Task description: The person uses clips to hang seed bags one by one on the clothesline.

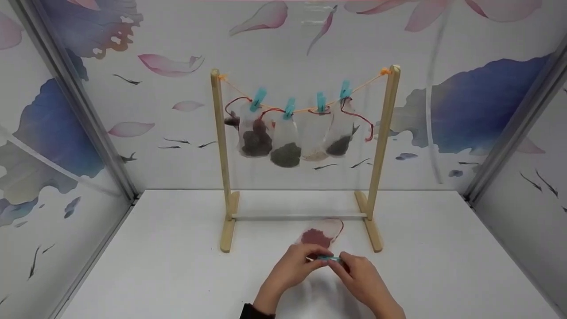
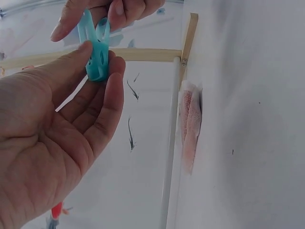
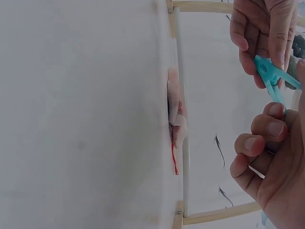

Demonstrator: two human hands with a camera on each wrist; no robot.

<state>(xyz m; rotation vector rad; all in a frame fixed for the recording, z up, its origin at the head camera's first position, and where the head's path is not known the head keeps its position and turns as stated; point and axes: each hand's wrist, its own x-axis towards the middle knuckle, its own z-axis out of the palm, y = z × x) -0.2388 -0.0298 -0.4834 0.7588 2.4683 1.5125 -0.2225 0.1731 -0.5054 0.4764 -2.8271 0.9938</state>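
Observation:
A turquoise clothespin (image 2: 98,62) is between my two hands, low over the white table. My left hand (image 1: 296,265) pinches its closed end between thumb and fingers. My right hand (image 1: 362,277) has thumb and finger at the two spread legs, seen well in the right wrist view. Just beyond the hands lies a small white mesh drawstring bag (image 1: 316,238) with reddish contents and a red cord. Its near end is hidden behind my left hand in the head view.
A wooden rack (image 1: 384,146) stands behind the bag, its feet on the table (image 1: 155,266). An orange line (image 1: 367,82) sags between its posts. Several mesh bags (image 1: 285,155) with dark or pale contents hang there from turquoise clothespins (image 1: 321,103). Patterned panels (image 1: 186,26) enclose the table.

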